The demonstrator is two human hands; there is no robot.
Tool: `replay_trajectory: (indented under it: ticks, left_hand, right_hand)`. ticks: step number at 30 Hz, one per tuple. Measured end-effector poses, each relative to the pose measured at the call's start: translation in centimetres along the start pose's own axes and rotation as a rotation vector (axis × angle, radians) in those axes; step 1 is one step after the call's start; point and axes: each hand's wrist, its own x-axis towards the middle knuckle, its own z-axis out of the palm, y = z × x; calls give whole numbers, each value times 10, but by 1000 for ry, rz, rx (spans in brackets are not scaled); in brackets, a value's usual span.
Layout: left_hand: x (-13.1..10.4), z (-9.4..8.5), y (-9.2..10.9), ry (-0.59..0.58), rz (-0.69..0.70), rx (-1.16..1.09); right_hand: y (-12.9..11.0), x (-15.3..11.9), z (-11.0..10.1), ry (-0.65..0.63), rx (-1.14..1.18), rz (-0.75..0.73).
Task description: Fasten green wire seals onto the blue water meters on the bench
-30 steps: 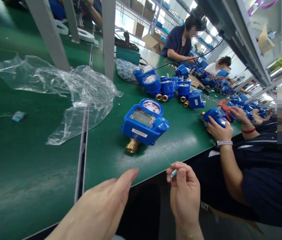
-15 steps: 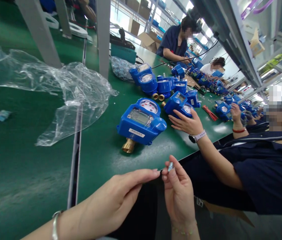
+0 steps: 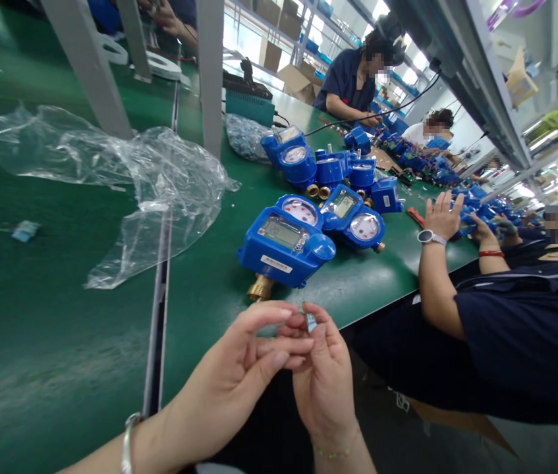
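Observation:
A small pale-blue plastic piece (image 3: 311, 322) is pinched between the thumb and fingers of my right hand (image 3: 325, 375). It resembles a wire seal, but its detail is too small to make out. My left hand (image 3: 232, 378) meets the right from the left side, its fingers stretched and apart, touching the right fingers; I see nothing held in it. Just beyond both hands lies a blue water meter (image 3: 283, 243) with a grey display, a round dial and a brass threaded end. A second blue meter (image 3: 352, 217) rests behind it, touching or nearly so.
Crumpled clear plastic (image 3: 160, 178) spreads over the green table (image 3: 76, 342) at left. Similar pale-blue pieces (image 3: 26, 230) with green wire lie at far left. More meters (image 3: 298, 161) and a bag (image 3: 244, 137) stand behind. A co-worker's hand (image 3: 444, 214) is at right.
My hands have come together, the right shifting left with the pale-blue piece, and my left fingers have spread. The co-worker's hand has left the second meter, which has turned, and moved right.

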Motion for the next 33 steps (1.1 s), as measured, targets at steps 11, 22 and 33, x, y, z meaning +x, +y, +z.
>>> replay_trajectory:
  ticks: [11, 22, 33]
  left_hand:
    - [-9, 2, -20, 443, 194, 578]
    - [16, 7, 2, 87, 318, 760]
    - [25, -2, 20, -92, 163, 924]
  right_hand:
    - [6, 3, -1, 102, 270, 44]
    - [2, -1, -11, 109, 25, -130]
    - [-13, -3, -23, -38, -240, -298]
